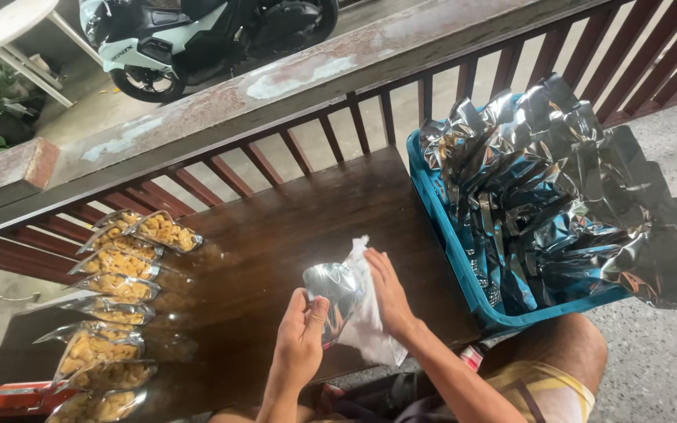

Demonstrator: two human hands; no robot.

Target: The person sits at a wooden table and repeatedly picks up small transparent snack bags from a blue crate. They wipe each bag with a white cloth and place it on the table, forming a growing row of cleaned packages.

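My left hand grips a shiny silver foil pouch by its lower edge, holding it just above the dark wooden bench. My right hand presses a white cloth against the pouch's right side. Both hands are at the bench's front edge, near the middle. A blue plastic basket piled with several empty silver pouches stands just right of my right hand.
Several filled pouches of yellow snacks lie in a row on the bench's left end. A red-brown wooden railing runs behind the bench. Beyond it are a concrete ledge, a parked scooter and a white stool. My knee is below the basket.
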